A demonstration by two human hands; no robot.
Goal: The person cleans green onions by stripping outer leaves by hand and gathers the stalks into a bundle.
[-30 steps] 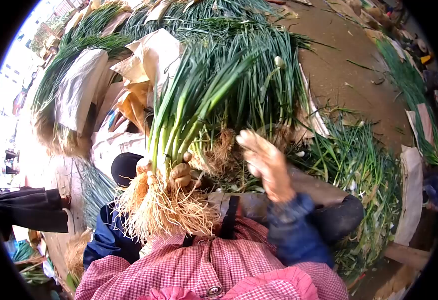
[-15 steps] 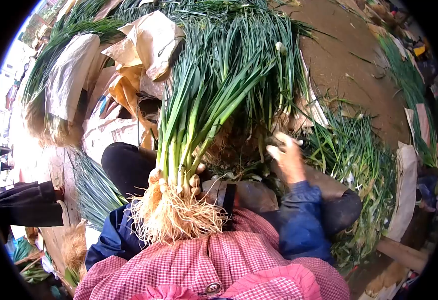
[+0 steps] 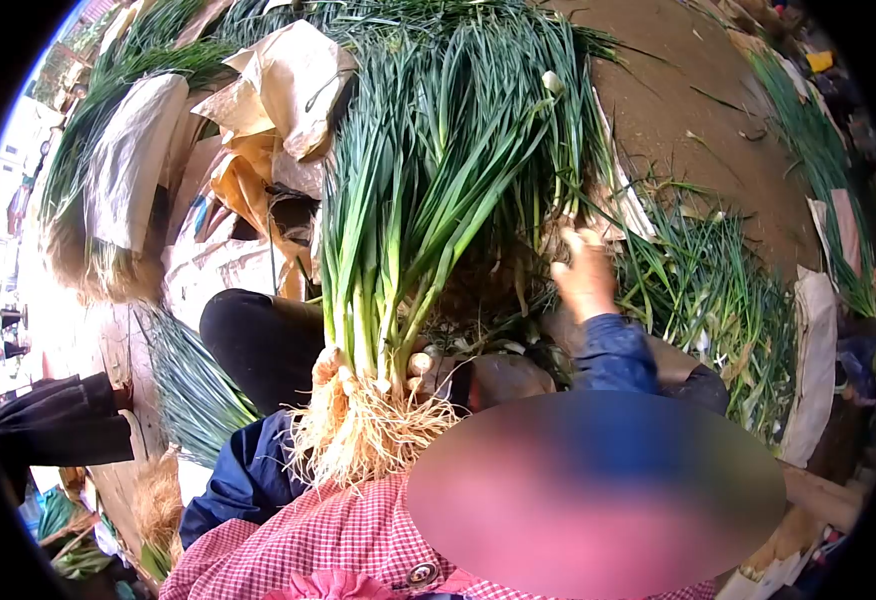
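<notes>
My left hand is closed around the lower stems of a bunch of green garlic. Its fingertips show on both sides of the pale stems, and the rest of the hand is behind the bunch and its tan roots. The bunch stands upright over my lap, leaves pointing away from me. To the right, my right hand is extended, fingers apart, at the root ends of a large pile of green garlic. I see nothing held in it; whether its fingertips touch the stalks I cannot tell.
Loose leaves and trimmings lie on the right. A crumpled pale sack rests left of the pile. Another bundle lies by my left knee, near a person's dark-clothed leg. A blurred oval covers the lower right.
My right hand has moved forward and slightly right, towards the root ends of the pile. The bunch in my left hand stays over my lap, shifted slightly in view.
</notes>
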